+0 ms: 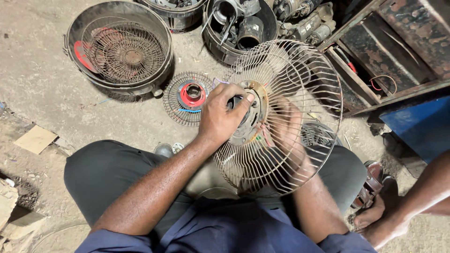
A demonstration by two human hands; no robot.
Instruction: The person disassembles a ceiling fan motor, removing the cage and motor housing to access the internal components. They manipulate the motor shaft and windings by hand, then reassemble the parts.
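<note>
A round wire fan guard (300,79) stands tilted over my lap, its rusty hub (255,100) facing me. My left hand (220,115) rests on the hub, fingers curled around its centre. Behind the wires, my right hand (287,129) holds the motor at the back of the guard; it shows only through the grille. Coloured wires hang near the hub's lower edge.
On the dirt floor lie a small grille with a red centre (190,96), a metal tub holding another fan guard (119,49), and tubs of motor parts (239,28). A rusty metal rack (393,51) stands right. Another person's foot (375,218) is at bottom right.
</note>
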